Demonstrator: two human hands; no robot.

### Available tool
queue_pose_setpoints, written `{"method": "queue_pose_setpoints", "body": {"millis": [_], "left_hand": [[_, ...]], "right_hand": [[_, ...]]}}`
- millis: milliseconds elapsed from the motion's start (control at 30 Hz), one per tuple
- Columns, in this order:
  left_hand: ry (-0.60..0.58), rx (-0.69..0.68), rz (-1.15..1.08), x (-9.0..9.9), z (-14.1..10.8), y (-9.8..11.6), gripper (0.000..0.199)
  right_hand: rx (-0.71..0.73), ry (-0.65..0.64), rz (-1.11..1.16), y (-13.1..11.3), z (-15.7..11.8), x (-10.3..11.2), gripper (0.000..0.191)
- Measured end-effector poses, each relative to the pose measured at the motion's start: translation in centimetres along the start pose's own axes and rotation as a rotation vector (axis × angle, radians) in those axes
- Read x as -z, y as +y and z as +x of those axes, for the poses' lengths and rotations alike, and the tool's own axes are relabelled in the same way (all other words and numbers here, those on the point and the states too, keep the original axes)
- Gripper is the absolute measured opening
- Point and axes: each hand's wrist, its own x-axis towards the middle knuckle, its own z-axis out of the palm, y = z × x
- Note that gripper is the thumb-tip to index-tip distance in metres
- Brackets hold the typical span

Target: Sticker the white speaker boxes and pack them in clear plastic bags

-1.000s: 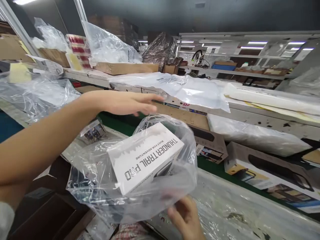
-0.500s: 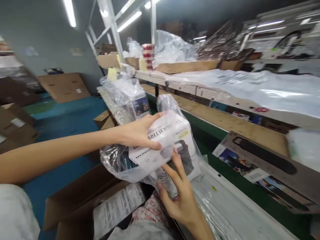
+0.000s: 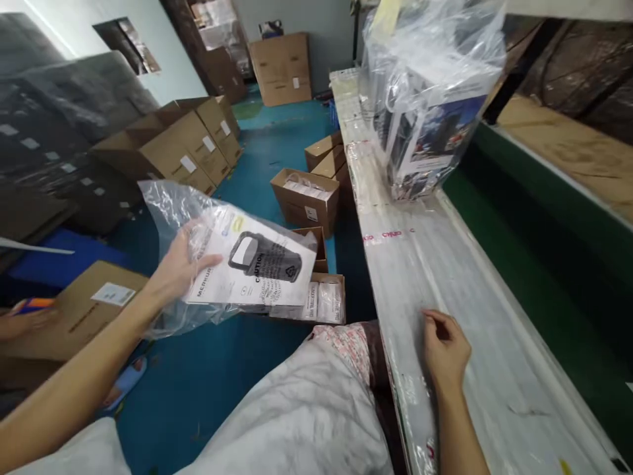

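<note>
My left hand (image 3: 185,267) grips a white product box (image 3: 257,264) inside a clear plastic bag. The box shows a dark speaker-like device and lies tilted over the floor, left of my body. The loose end of the bag spreads up past my wrist. My right hand (image 3: 446,343) is curled, thumb and forefinger pressed together, over the plastic-covered bench (image 3: 410,264); whether anything small is between the fingertips cannot be made out. Farther along the bench, bagged boxes (image 3: 435,132) stand upright.
An open carton (image 3: 336,297) with packed boxes sits below the held box; another filled carton (image 3: 311,204) stands beyond. At left, a person's hand (image 3: 30,323) with an orange-and-blue object is by a brown carton (image 3: 84,310). A green conveyor (image 3: 524,244) runs along the right.
The view has swung left and down. My left hand has carried the bagged box away from the bench to the left. My right hand has come off it and its spread fingers have closed.
</note>
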Motion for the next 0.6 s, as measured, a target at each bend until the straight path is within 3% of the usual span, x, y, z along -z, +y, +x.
{"method": "queue_pose_setpoints", "body": {"millis": [133, 233, 367, 467, 600], "left_hand": [[0.028, 0.151, 0.044, -4.0, -0.4, -5.9, 0.096], [0.004, 0.228, 0.244, -6.2, -0.1, -7.9, 0.098], [-0.123, 0.328, 0.333, -6.4, 2.8, -7.8, 0.098], [-0.242, 0.303, 0.308, -5.6, 6.7, -6.7, 0.092], [-0.23, 0.265, 0.342, -6.4, 10.4, -5.3, 0.095]], "right_hand": [[-0.087, -0.004, -0.017, 0.5, -0.5, 0.6, 0.033], [-0.102, -0.012, -0.005, 0.3, -0.5, 0.7, 0.032], [-0.125, -0.013, 0.008, 0.3, -0.5, 0.7, 0.029], [-0.12, -0.019, 0.014, 0.4, -0.7, 0.8, 0.028], [-0.118, -0.012, 0.029, 0.6, -0.8, 1.0, 0.027]]}}
